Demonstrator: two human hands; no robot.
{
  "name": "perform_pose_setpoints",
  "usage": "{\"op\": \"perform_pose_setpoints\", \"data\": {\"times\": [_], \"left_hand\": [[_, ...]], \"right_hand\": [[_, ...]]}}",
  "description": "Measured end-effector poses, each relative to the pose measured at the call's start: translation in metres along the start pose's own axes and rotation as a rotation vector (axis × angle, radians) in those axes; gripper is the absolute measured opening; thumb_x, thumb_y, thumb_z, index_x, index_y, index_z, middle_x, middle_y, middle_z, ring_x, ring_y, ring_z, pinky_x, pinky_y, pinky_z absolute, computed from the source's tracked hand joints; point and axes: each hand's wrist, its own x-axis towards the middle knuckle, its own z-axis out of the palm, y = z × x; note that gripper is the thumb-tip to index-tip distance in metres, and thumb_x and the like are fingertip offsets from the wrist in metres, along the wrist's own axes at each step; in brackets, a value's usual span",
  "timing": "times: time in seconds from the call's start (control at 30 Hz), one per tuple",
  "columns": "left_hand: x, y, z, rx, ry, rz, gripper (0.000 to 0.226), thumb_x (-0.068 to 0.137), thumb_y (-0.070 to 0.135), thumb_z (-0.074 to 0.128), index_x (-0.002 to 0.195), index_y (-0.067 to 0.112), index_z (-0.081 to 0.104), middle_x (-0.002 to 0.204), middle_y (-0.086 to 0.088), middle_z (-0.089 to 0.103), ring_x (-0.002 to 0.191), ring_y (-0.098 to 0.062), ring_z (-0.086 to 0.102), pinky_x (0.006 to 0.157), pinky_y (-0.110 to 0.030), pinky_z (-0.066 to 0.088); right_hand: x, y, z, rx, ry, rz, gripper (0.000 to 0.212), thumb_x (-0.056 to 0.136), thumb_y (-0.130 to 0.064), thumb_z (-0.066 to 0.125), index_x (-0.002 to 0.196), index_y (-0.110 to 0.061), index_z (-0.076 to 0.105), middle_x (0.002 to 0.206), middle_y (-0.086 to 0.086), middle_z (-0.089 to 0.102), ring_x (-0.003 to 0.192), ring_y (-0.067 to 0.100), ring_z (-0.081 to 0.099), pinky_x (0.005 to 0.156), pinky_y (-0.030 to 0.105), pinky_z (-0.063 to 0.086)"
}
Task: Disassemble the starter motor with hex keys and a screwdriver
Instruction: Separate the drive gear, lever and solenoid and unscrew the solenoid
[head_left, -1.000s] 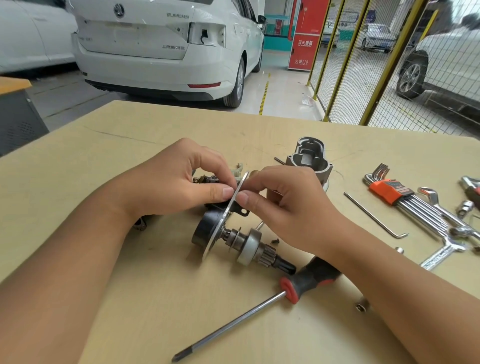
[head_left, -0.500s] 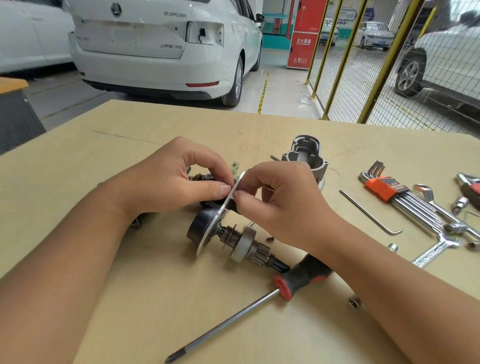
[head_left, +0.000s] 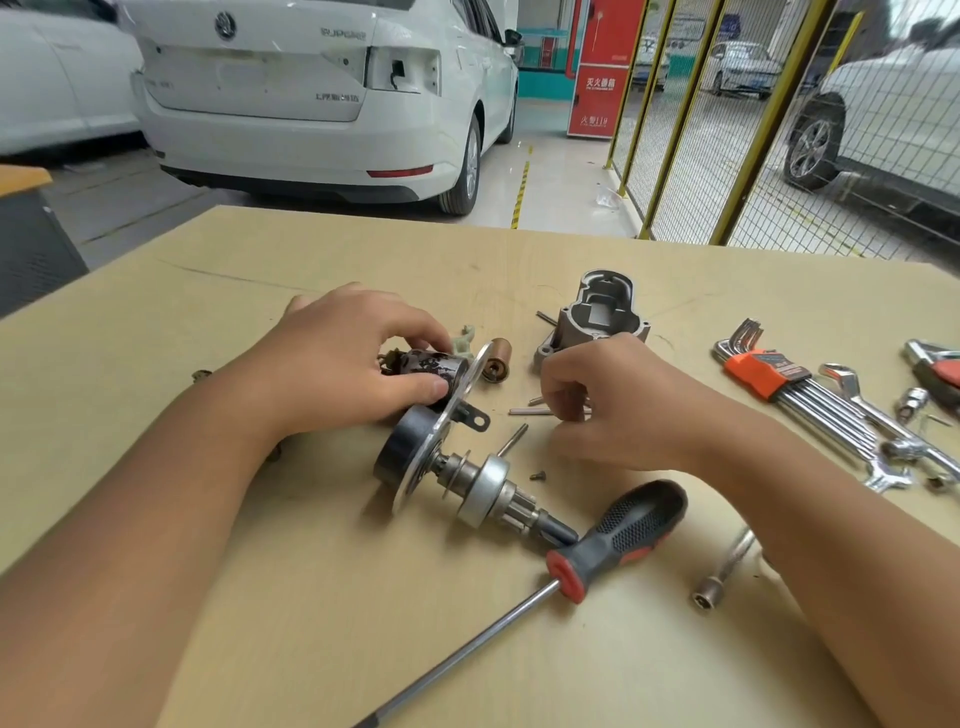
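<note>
Left hand (head_left: 337, 364) had its grip wrapped round the dark solenoid body (head_left: 426, 366) of the starter motor (head_left: 447, 457), pinning it on the tabletop (head_left: 260, 571). Right hand (head_left: 608, 405) was curled over loose pins (head_left: 530, 411); can't tell if it held one. Motor's long axis ran from the left grip down toward the screwdriver (head_left: 613, 540), just below the right hand, which looked nearer. Hex keys (head_left: 789, 389) lay further right.

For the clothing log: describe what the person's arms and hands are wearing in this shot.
Nothing is worn on either one. The left hand and right hand are bare, with no gloves, rings or watch showing. Both forearms are uncovered to the frame's lower edge; no sleeve, cuff or wristband appears. The fingernails look short and unpainted.
</note>
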Motion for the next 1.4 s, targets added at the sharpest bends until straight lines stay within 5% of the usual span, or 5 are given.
{"op": "perform_pose_setpoints", "data": {"times": [0.23,0.77,0.9,1.1,1.4], "left_hand": [[-0.002,-0.008,0.002,0.227,-0.131,-0.037,0.068,0.076,0.054,0.072,0.133,0.069,0.039,0.119,0.029,0.060,0.114,-0.007,0.040,0.089,-0.042,0.035],[-0.006,-0.037,-0.010,-0.147,0.169,-0.066,0.073,0.070,-0.019,0.054,0.100,0.046,0.069,0.102,0.017,0.059,0.101,-0.004,0.056,0.086,-0.019,0.047],[-0.010,-0.048,-0.020,-0.103,0.147,-0.134,0.067,0.079,-0.003,0.074,0.117,0.050,0.063,0.110,0.018,0.061,0.103,-0.001,0.057,0.081,-0.009,0.039],[-0.010,-0.048,-0.018,0.188,-0.038,-0.412,0.082,0.067,0.044,0.085,0.135,0.058,0.042,0.133,0.011,0.059,0.115,-0.022,0.058,0.090,-0.043,0.053],[-0.016,-0.052,-0.028,-0.009,-0.075,-0.324,0.052,0.068,0.034,0.084,0.107,0.055,0.057,0.112,0.020,0.061,0.100,-0.008,0.058,0.087,-0.037,0.053]], "right_hand": [[0.001,0.003,0.000,0.039,0.025,0.035,0.007,0.071,-0.022,0.069,0.072,-0.026,0.064,0.066,-0.010,0.062,0.064,0.006,0.058,0.056,0.028,0.048],[0.002,0.011,0.008,0.200,0.261,0.160,0.013,0.078,-0.016,0.074,0.072,-0.028,0.071,0.063,-0.014,0.064,0.062,0.005,0.059,0.053,0.019,0.044],[0.002,0.009,0.008,0.192,0.253,0.157,0.015,0.079,-0.017,0.075,0.072,-0.030,0.071,0.062,-0.013,0.064,0.064,0.004,0.059,0.057,0.019,0.046],[0.000,0.007,0.004,0.094,0.210,0.168,0.011,0.082,-0.016,0.073,0.081,-0.028,0.072,0.066,-0.013,0.063,0.068,0.005,0.058,0.055,0.021,0.044],[0.001,0.008,0.005,0.015,0.184,0.165,0.028,0.085,-0.001,0.067,0.099,-0.022,0.076,0.085,-0.007,0.072,0.081,0.016,0.066,0.075,0.037,0.055]]}}
